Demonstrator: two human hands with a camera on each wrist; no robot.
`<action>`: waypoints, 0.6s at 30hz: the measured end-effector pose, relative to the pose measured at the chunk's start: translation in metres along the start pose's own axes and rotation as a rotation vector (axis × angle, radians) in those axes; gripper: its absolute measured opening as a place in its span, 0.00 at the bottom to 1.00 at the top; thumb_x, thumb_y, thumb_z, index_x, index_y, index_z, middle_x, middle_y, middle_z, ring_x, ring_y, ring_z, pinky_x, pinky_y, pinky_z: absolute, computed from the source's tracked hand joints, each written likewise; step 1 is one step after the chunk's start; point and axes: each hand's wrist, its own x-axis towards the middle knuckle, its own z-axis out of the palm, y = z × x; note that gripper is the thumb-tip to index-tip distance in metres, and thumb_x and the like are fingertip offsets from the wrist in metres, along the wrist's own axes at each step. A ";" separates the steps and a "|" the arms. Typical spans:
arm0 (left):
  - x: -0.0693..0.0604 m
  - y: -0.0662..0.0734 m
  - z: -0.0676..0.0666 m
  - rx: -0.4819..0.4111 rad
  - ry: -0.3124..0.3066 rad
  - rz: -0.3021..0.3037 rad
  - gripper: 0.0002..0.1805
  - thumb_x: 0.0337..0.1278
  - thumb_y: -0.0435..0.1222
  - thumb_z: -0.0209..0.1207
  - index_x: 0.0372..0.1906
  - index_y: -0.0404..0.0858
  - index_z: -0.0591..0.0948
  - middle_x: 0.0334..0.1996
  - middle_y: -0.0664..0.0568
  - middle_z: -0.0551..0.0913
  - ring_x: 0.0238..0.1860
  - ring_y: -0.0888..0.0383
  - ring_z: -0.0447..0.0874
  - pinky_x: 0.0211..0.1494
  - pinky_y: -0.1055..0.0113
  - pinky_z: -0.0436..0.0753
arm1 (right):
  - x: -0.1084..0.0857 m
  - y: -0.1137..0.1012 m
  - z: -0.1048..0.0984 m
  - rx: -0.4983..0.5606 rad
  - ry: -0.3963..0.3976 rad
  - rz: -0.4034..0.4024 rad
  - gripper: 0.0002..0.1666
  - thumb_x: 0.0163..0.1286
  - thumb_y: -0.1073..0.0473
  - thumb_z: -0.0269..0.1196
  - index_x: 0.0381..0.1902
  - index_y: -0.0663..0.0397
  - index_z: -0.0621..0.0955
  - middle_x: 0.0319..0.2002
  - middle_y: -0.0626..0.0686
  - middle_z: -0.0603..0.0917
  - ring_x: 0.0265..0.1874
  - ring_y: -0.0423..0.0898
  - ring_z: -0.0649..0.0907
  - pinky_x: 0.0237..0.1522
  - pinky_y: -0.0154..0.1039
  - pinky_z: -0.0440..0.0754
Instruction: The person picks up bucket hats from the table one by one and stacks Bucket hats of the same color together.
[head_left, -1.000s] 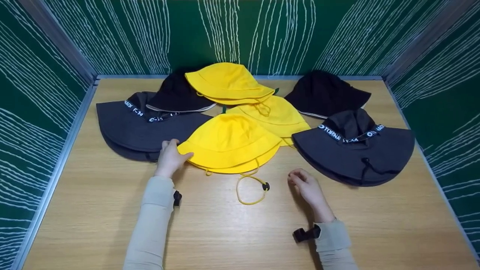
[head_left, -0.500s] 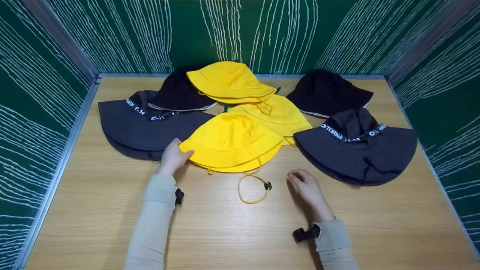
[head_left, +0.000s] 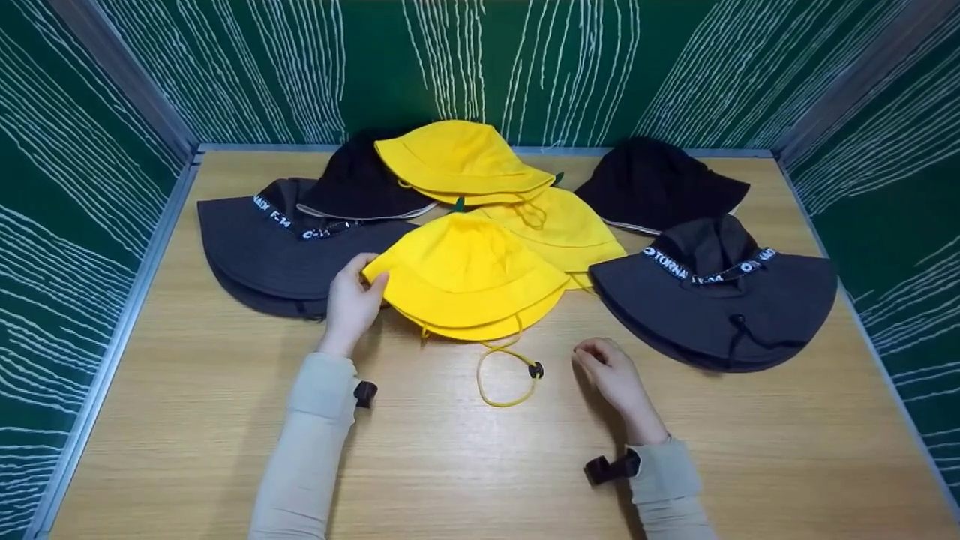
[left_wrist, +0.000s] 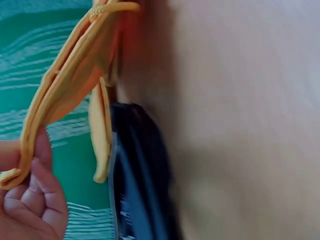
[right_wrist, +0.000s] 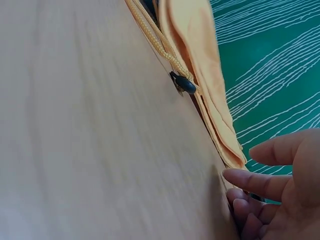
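My left hand (head_left: 352, 304) pinches the left end of the brim of the front yellow bucket hat (head_left: 472, 270). In the left wrist view the folded brim (left_wrist: 37, 120) is between thumb and fingers, its left side lifted off the table. A yellow cord loop (head_left: 506, 379) with a black toggle (head_left: 535, 370) trails from the hat onto the wood. My right hand (head_left: 611, 379) rests near the table to the right of that cord, fingers loosely curled. In the right wrist view, a gap shows between thumb and forefinger, and the hand (right_wrist: 280, 185) holds nothing.
Two more yellow hats (head_left: 461, 165) lie behind, overlapping. Dark grey brimmed hats flank them, one at left (head_left: 277, 255) and one at right (head_left: 712, 307). Black hats stand behind these, left (head_left: 352, 184) and right (head_left: 660, 184). Green walls (head_left: 495, 67) enclose the wooden table (head_left: 465, 472).
My left hand has risen slightly and moved a little away from me, raising the left side of the front yellow hat. The right hand stays in place.
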 end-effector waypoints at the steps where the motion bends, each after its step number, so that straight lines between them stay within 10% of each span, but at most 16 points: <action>1: -0.001 0.004 0.000 -0.031 0.011 0.036 0.14 0.63 0.29 0.54 0.53 0.32 0.76 0.47 0.41 0.80 0.40 0.53 0.78 0.43 0.68 0.78 | 0.000 -0.001 0.000 0.012 -0.011 0.004 0.12 0.69 0.62 0.56 0.43 0.65 0.80 0.40 0.57 0.80 0.36 0.43 0.74 0.41 0.33 0.71; 18: -0.046 0.083 -0.007 -0.134 0.009 0.519 0.09 0.58 0.25 0.58 0.43 0.28 0.80 0.41 0.40 0.84 0.39 0.52 0.83 0.43 0.65 0.83 | 0.011 -0.029 -0.024 0.235 -0.019 0.069 0.23 0.72 0.60 0.53 0.60 0.65 0.68 0.51 0.61 0.75 0.43 0.42 0.76 0.49 0.33 0.71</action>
